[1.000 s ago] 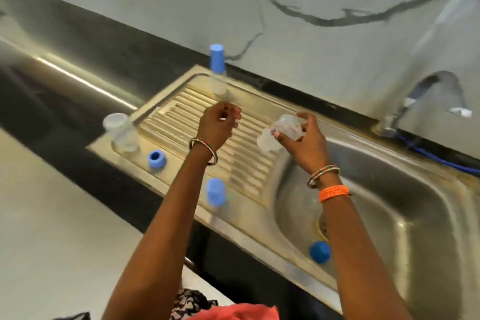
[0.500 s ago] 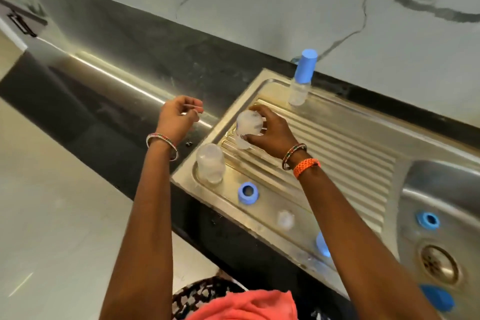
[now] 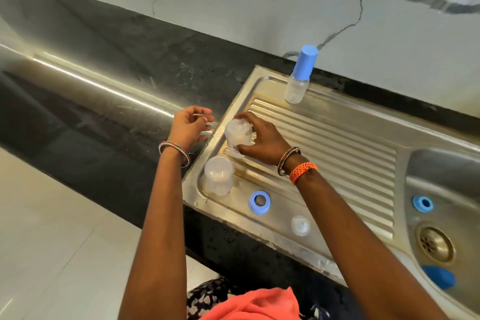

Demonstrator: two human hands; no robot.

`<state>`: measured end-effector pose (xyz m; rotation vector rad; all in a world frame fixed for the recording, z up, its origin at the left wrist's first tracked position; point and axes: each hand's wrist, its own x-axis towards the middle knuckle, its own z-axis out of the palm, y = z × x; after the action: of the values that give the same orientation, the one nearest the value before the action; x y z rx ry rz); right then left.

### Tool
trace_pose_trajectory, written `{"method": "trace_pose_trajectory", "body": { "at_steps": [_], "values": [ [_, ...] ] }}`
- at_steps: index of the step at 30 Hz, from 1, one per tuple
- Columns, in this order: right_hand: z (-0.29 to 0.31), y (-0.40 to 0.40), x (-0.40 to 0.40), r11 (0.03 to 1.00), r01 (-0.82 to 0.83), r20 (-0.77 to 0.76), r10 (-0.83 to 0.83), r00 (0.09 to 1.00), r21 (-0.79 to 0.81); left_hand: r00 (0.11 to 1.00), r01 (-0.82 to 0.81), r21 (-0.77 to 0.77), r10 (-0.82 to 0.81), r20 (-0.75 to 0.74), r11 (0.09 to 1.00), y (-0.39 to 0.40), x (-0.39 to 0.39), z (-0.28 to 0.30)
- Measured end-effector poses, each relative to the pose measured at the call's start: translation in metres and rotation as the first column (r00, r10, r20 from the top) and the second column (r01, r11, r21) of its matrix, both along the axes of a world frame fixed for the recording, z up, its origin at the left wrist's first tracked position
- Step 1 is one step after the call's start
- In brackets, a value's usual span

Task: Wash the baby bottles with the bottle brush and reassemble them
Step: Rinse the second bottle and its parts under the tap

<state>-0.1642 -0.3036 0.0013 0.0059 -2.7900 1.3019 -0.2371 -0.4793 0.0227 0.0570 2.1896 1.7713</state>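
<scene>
Black worktop [image 3: 109, 91] with steel drainboard [image 3: 337, 138] was noted. Left hand [image 3: 188, 127] hovered loosely curled, empty. An inverted bottle [image 3: 217, 179] stood beside. Right hand's [image 3: 262, 139] grip was closed round another bottle [image 3: 237, 135], mouth down; it should be seated squarely on the ribs.

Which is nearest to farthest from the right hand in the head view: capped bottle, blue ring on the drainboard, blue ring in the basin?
From the right hand:
1. Blue ring on the drainboard, just toward the front edge.
2. Capped bottle, standing at the back rim.
3. Blue ring in the basin, far right.
</scene>
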Motion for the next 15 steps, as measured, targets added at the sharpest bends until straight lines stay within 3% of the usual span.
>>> {"method": "trace_pose_trajectory", "body": {
  "at_steps": [15],
  "values": [
    [0.0062, 0.0054, 0.0058, 0.999, -0.044, 0.083, 0.042, 0.996, 0.032, 1.000, -0.015, -0.012, 0.015, -0.003, 1.000, 0.0011, 0.0026, 0.0036]
  ]
}}
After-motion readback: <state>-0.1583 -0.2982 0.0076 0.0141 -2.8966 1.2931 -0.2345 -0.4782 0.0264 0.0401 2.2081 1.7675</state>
